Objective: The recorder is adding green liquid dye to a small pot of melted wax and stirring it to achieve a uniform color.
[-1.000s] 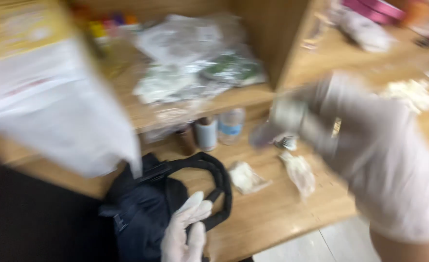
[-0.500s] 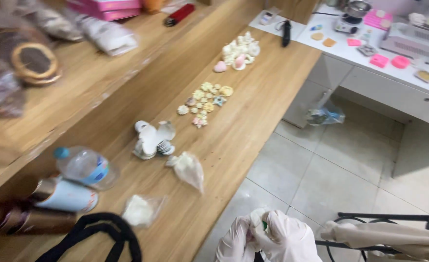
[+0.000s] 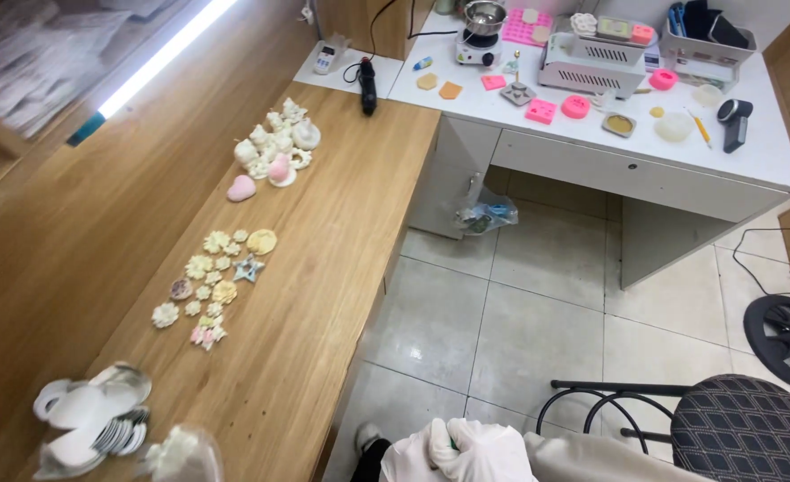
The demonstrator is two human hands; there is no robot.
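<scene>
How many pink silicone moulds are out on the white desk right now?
5: a large mat at the back, a small square, a square, a round one mid-desk, and a round one beside the machine. Others may be hidden.

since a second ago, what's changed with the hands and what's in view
The right hand came down from the shelf and now meets the left hand, gloved fingers clasped low in view. The black bag and bottles are out of sight. The small cast shapes lie unmoved on the wooden counter.
</scene>
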